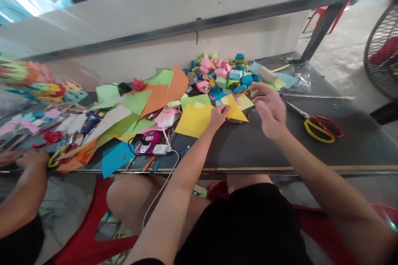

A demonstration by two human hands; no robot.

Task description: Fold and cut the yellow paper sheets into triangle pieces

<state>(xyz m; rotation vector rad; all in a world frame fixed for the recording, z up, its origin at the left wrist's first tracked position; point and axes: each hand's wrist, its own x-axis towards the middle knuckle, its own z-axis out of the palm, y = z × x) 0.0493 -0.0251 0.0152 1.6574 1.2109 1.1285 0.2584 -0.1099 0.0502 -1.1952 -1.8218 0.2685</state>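
Observation:
My left hand pinches the left edge of a yellow paper triangle above the dark table. To its right my right hand is raised with nothing in it, its fingers loosely bent and apart. A larger yellow sheet lies beside and partly behind my left hand. Further right, scissors with one red and one yellow handle loop rest on the tabletop. Behind the triangle a heap of small folded paper pieces in pink, blue and green is piled against the wall.
Left of me lie coloured paper sheets and a purple power strip with a white cable running over the table's edge. At far left a co-worker's hands are near other scissors. A fan stands at right.

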